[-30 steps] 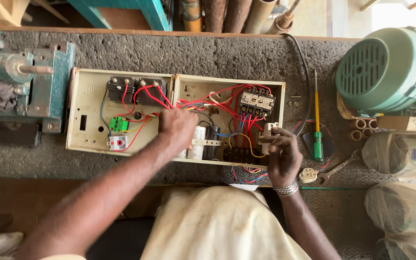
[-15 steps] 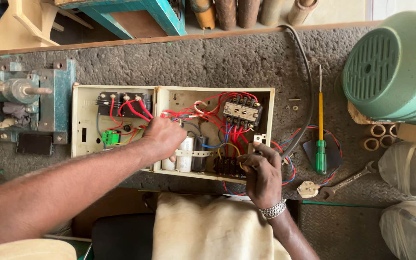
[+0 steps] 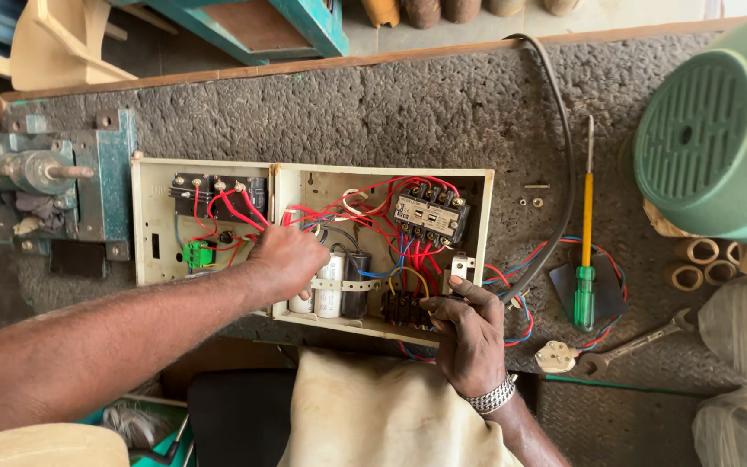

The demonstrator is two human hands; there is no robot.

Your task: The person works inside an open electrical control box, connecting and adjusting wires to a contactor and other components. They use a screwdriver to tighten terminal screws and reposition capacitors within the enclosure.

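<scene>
Cream metal control box (image 3: 153,259) lies open on the grey bench. Your left hand (image 3: 283,259) reaches across it, fingers curled onto the white capacitors (image 3: 323,294). Right of it, your right hand (image 3: 469,333) pinches the black terminal block (image 3: 404,309) at the near edge.

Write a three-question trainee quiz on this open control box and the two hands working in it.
1. True or false: the left hand rests beside the white capacitors inside the control box.
2. The right hand touches which part? A) terminal block B) screwdriver C) green motor
3. Fill in: next to the spanner lies a white ____.

Key: 1 true; 2 A; 3 plug
</scene>
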